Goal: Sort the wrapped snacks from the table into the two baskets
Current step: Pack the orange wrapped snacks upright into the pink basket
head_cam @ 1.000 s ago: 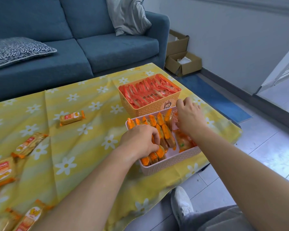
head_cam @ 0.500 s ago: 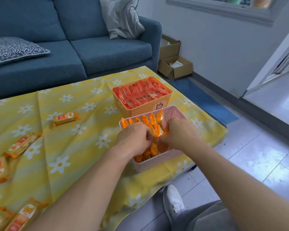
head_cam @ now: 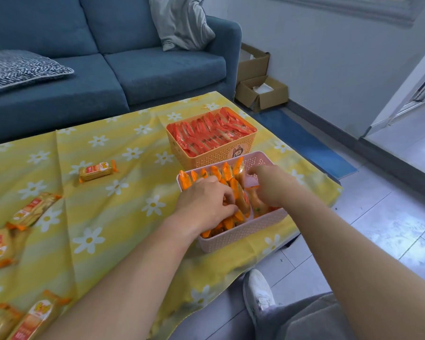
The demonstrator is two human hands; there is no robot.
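A pink basket (head_cam: 241,235) at the table's right edge holds upright orange-and-gold wrapped snacks (head_cam: 227,171). My left hand (head_cam: 204,204) rests inside it, fingers curled against the row of snacks. My right hand (head_cam: 272,184) reaches into the basket's right half, fingers bent among the packs there; whether it grips one is hidden. Behind stands an orange basket (head_cam: 216,157) full of red wrapped snacks (head_cam: 210,132). Loose gold snacks lie on the yellow cloth: one (head_cam: 97,170) mid-table, several (head_cam: 32,209) at the left edge.
The table wears a yellow daisy cloth (head_cam: 113,217). A blue sofa (head_cam: 108,69) stands behind it, cardboard boxes (head_cam: 261,93) sit by the wall at right. My white shoe (head_cam: 258,290) and grey trouser leg are below the table's right edge.
My right hand went from the basket's far rim down next to the left hand, then spread apart again to the basket's right half. The left hand stayed on the snack row.
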